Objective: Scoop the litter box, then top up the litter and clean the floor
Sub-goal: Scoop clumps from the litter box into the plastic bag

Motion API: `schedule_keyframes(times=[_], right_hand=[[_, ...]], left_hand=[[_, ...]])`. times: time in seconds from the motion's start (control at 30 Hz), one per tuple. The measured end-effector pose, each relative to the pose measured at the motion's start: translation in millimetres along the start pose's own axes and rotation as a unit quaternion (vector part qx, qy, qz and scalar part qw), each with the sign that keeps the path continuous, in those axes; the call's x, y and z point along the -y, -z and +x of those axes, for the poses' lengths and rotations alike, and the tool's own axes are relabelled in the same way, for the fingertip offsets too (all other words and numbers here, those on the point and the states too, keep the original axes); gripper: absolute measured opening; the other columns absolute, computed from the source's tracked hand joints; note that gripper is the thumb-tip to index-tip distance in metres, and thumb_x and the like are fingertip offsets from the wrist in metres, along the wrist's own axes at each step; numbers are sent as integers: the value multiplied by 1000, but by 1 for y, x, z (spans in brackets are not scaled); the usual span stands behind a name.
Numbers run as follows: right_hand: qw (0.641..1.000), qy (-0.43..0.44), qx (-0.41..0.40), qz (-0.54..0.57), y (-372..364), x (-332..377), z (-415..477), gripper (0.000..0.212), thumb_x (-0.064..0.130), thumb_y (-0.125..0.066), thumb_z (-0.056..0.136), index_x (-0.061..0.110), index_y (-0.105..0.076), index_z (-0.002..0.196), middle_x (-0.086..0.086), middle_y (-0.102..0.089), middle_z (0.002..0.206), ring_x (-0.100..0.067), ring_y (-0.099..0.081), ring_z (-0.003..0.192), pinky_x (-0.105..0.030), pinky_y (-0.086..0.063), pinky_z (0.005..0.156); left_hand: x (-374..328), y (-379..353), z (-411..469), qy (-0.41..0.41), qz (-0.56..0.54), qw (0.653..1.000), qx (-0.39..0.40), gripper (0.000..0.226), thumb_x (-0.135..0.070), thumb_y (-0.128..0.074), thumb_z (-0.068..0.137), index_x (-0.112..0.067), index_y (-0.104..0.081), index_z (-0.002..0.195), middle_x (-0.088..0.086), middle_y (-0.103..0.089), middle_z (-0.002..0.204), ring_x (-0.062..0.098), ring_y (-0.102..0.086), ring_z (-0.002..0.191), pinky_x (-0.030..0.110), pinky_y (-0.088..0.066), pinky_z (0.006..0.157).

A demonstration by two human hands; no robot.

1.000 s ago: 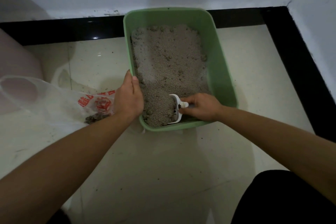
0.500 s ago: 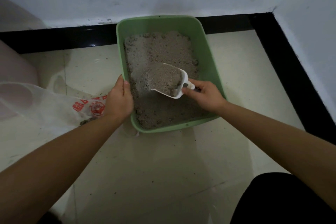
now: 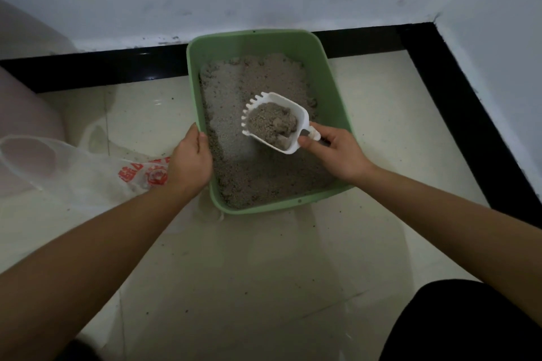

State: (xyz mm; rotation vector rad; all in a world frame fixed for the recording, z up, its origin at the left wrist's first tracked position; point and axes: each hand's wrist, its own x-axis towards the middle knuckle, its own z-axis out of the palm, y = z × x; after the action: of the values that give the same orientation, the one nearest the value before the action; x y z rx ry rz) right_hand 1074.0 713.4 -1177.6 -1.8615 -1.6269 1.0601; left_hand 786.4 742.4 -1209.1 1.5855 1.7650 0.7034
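Litter box [image 3: 328, 79], green, sits on the tiled floor [image 3: 264, 272]. Our left hand [image 3: 190, 161] grips its left rim; our right hand [image 3: 337, 152] grips a white scoop [image 3: 290, 104], heaped with litter [image 3: 272, 126], above it.

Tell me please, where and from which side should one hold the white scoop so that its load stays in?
Grip the scoop by its short handle at the rear, coming from the right, as the right hand does. The toothed edge points left and the filled bowl faces up.

Loaded scoop [image 3: 274, 123] above litter box [image 3: 337, 102]
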Motion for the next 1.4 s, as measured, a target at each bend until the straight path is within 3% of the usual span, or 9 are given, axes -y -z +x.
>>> schedule_keyframes(times=[0.13,0.53,0.63,0.7,0.97,1.03,1.13,1.27,1.4], right_hand=[[1000,1,-16,-14,3,3,-1,42,58,-61,86,49,-60,127,25,-71,97,-1,-65,93,-37,-54,89],[998,13,-52,-45,5,15,-4,35,49,-61,92,47,-61,128,26,-67,81,3,-59,77,-29,-52,75],[997,15,-54,-53,5,21,-5,36,50,-61,92,47,-61,128,26,-70,85,4,-62,81,-30,-54,76],[997,18,-59,-50,5,23,-5,36,45,-61,94,42,-61,130,35,-63,70,12,-57,68,-24,-48,67],[997,28,-51,-60,-3,29,2,38,49,-59,94,43,-59,132,40,-52,59,8,-44,58,-24,-39,67],[997,25,-49,-63,-3,31,4,38,47,-60,94,41,-61,131,39,-50,56,8,-44,55,-23,-38,66],[996,29,-47,-70,-5,39,6,35,46,-60,94,42,-63,129,38,-54,59,9,-49,56,-24,-40,63],[998,39,-32,-42,-14,55,9,32,50,-61,91,50,-62,123,26,-70,90,3,-62,79,-33,-55,77],[997,66,-23,-16,-30,80,14,30,45,-63,92,41,-67,121,31,-66,78,8,-57,66,-28,-49,67]], left_hand=[[-3,2,-1,4,-1,1000,9,36,-26,-32,104,-5,-52,126,22,-64,107,38,-60,95,43,-49,79],[-5,13,1,21,-69,996,47,48,-39,-30,93,-11,-57,120,17,-65,112,35,-60,101,49,-49,93],[-3,14,3,20,-78,995,61,38,-29,-35,100,-11,-57,125,15,-64,119,32,-59,106,46,-47,97],[-1,15,4,20,-86,994,65,34,-23,-35,103,-13,-56,128,14,-63,121,31,-59,108,45,-47,99],[-2,22,5,36,-69,992,104,35,-26,-31,105,-17,-54,129,25,-61,112,40,-59,97,37,-47,74],[1,30,7,35,-59,992,104,36,-27,-31,105,-15,-54,131,28,-60,115,40,-58,94,38,-48,75],[12,50,9,13,25,996,83,38,-27,-33,105,-13,-51,134,20,-62,118,34,-61,99,37,-48,80],[35,89,7,-54,212,976,21,37,-25,-36,102,-13,-51,133,14,-60,124,33,-60,102,37,-46,81],[63,124,-3,-113,342,933,19,31,-19,-44,96,-10,-58,123,14,-59,118,37,-62,87,38,-47,68]])
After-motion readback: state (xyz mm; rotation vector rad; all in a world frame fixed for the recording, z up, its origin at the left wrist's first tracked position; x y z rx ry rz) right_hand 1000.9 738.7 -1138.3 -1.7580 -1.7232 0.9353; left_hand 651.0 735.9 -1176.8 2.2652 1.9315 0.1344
